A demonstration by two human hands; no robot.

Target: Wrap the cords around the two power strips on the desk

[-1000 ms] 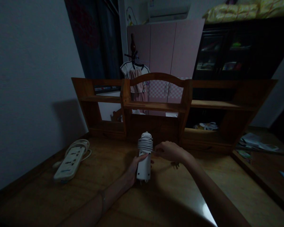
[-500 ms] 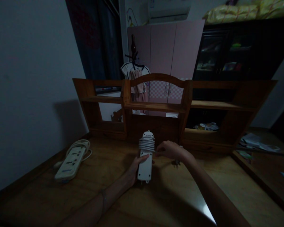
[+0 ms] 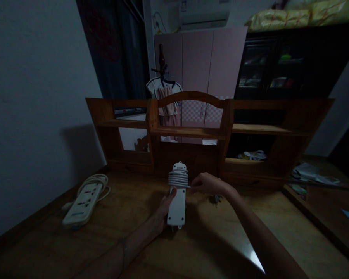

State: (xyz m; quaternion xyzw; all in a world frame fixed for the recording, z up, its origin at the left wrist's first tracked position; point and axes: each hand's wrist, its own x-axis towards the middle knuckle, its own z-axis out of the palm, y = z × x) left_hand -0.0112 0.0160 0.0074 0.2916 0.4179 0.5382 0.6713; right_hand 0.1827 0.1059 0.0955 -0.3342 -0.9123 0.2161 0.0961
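Note:
My left hand (image 3: 166,206) grips a white power strip (image 3: 177,209) around its middle, with the thumb on its back face. The strip is upright above the wooden desk, its screwed back side facing me. Several turns of white cord (image 3: 178,178) wrap around its upper half. To the right, my right hand (image 3: 203,183) pinches the cord where it leaves the coil. Past the right wrist hangs a plug (image 3: 216,198), partly hidden and dim.
A second power strip (image 3: 84,203) with a looped cord lies on the desk (image 3: 128,240) at left, near the wall. A wooden shelf unit (image 3: 189,133) spans the back. Papers (image 3: 311,174) rest on a surface at far right.
My left thumb has shifted up and left along the strip, nearer the coil. The right hand still holds the cord in nearly the same place. The view has shifted slightly.

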